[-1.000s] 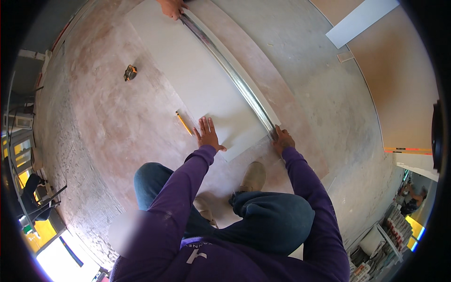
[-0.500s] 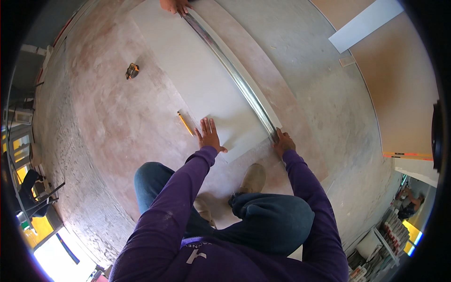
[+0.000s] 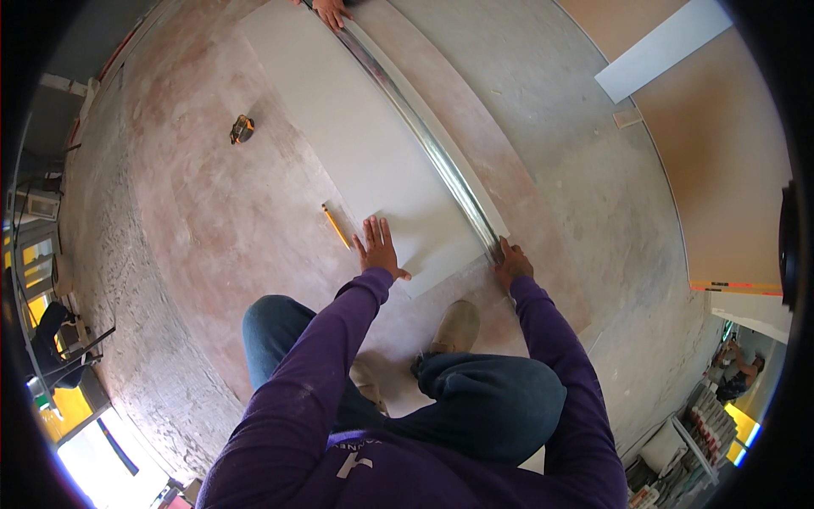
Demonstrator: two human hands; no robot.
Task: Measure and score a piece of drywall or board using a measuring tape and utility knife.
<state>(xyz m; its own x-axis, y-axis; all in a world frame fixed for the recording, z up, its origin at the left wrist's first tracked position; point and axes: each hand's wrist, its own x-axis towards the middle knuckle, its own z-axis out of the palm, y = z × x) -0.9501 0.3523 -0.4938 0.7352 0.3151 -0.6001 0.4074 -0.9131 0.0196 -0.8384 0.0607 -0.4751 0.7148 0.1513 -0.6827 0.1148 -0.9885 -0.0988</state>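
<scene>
A long white board lies on the floor ahead of me, running away to the upper left. Along its right side rests a shiny metal profile. My right hand is closed around the near end of that profile, at the board's corner. Palm down with fingers spread, my left hand presses on the board near its left edge. Beside those fingertips is a yellow pencil. At the far end, a co-worker's hand touches the profile.
A tape measure sits on the dusty floor at left. Large tan boards lie at right, with a white strip across them. Stacked materials and another person are at lower right. My shoe is close to the board's near end.
The co-worker's hand at the far end has shifted right, onto the profile. My own hands keep their places.
</scene>
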